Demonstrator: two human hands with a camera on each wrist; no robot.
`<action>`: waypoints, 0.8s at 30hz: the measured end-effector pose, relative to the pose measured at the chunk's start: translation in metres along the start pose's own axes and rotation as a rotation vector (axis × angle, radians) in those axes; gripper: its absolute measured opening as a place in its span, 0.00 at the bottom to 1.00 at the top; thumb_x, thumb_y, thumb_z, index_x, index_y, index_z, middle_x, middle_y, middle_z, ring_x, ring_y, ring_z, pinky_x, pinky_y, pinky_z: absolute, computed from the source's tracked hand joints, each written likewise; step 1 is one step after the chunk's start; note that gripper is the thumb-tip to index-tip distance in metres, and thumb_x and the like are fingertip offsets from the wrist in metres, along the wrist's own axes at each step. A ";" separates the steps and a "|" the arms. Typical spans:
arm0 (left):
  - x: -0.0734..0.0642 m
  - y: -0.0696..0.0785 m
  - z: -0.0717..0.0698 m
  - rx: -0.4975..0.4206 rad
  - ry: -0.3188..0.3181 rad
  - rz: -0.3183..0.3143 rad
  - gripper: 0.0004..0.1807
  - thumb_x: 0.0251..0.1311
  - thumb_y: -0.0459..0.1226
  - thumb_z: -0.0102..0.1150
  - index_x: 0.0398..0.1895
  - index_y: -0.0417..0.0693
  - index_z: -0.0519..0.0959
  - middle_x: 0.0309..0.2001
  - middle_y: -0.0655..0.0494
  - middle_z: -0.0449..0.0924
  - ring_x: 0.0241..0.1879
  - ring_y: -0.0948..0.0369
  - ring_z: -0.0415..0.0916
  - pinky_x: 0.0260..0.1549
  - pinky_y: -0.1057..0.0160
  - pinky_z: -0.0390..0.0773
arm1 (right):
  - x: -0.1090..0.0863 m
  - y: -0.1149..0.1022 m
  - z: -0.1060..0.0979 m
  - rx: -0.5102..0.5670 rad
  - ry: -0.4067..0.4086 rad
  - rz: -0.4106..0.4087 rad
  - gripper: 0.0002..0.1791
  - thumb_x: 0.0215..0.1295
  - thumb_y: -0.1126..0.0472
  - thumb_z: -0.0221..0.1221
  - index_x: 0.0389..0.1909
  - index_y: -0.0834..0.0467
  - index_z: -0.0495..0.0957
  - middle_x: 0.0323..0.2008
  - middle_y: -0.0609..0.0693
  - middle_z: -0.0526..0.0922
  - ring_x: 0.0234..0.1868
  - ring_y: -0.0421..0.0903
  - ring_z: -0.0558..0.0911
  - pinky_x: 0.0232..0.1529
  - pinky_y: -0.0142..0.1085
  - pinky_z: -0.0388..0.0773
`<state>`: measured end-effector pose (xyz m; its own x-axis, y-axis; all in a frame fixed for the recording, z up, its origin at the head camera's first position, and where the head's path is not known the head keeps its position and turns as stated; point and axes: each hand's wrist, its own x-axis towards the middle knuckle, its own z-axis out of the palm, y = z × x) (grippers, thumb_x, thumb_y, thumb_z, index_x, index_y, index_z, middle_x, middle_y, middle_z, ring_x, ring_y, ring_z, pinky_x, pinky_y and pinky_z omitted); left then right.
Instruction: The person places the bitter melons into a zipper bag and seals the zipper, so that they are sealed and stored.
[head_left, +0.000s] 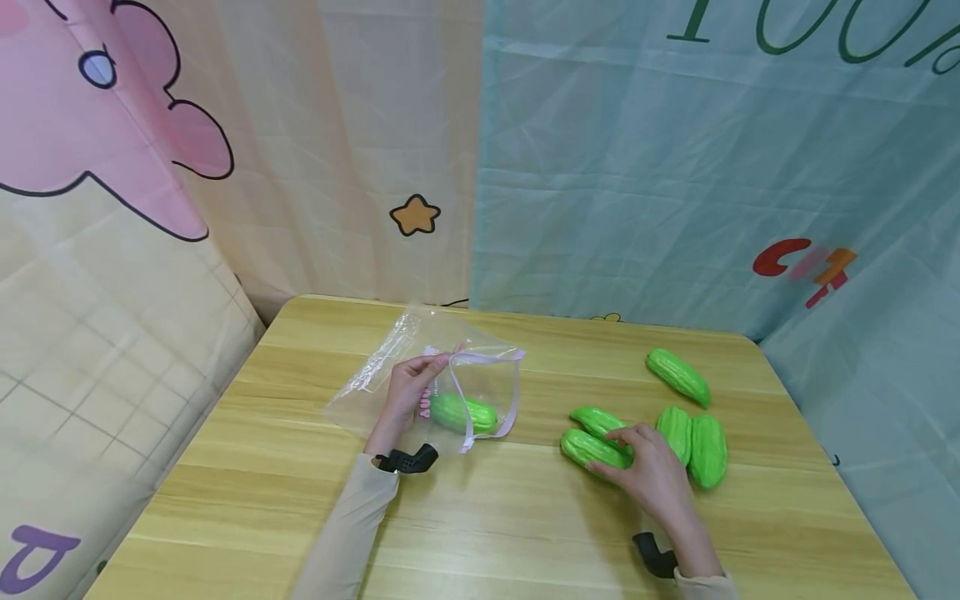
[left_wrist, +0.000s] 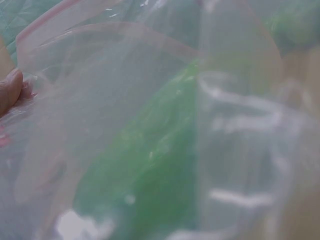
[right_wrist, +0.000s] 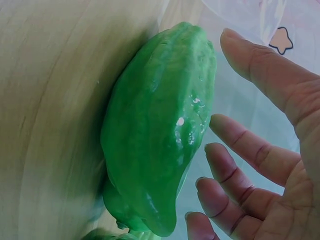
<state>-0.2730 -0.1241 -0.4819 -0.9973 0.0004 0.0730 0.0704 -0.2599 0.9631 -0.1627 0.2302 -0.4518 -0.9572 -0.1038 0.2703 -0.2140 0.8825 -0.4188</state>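
Note:
At the mouth of a clear plastic bag [head_left: 386, 360] with a pale purple rim, my left hand [head_left: 408, 390] pinches the edge between thumb and fingers. One green ridged gourd [head_left: 468, 414], shaped like a bitter melon, lies inside the bag; the left wrist view shows it blurred through the plastic. My right hand [head_left: 654, 473] reaches over a similar gourd [head_left: 588, 447] on the table, thumb and fingers spread apart. In the right wrist view the fingertips [right_wrist: 222, 122] are right at that gourd's side, not curled round it. Another gourd [head_left: 592, 417] lies just behind it.
Beside the right hand two more gourds lie side by side, a nearer one [head_left: 708, 452] and one [head_left: 673, 427] partly behind the hand. A further gourd [head_left: 678, 377] lies farther back. Printed curtains [head_left: 600, 183] hang behind the wooden table [head_left: 247, 467].

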 end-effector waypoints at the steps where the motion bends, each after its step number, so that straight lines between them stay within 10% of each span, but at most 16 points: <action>1: 0.000 0.000 0.000 0.005 0.000 0.005 0.04 0.57 0.39 0.66 0.34 0.50 0.86 0.14 0.62 0.72 0.06 0.69 0.54 0.04 0.73 0.55 | 0.000 0.000 0.000 -0.002 -0.004 0.003 0.28 0.40 0.44 0.75 0.40 0.56 0.82 0.36 0.49 0.77 0.38 0.50 0.75 0.35 0.45 0.72; 16: -0.009 0.019 0.006 0.008 -0.039 0.004 0.04 0.62 0.33 0.60 0.35 0.47 0.85 0.14 0.60 0.71 0.07 0.70 0.56 0.05 0.74 0.57 | -0.003 0.003 0.002 -0.025 -0.027 0.000 0.26 0.39 0.46 0.76 0.38 0.56 0.82 0.33 0.47 0.75 0.35 0.47 0.74 0.34 0.44 0.72; 24: 0.000 -0.002 -0.001 0.008 -0.011 0.041 0.05 0.57 0.40 0.66 0.35 0.50 0.86 0.12 0.61 0.68 0.06 0.70 0.55 0.04 0.74 0.56 | -0.004 0.003 0.003 -0.022 -0.016 -0.018 0.23 0.38 0.48 0.76 0.34 0.55 0.82 0.32 0.46 0.75 0.36 0.49 0.74 0.35 0.45 0.73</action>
<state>-0.2731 -0.1242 -0.4840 -0.9933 0.0003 0.1152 0.1114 -0.2526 0.9611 -0.1605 0.2320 -0.4570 -0.9563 -0.1271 0.2634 -0.2271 0.8902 -0.3950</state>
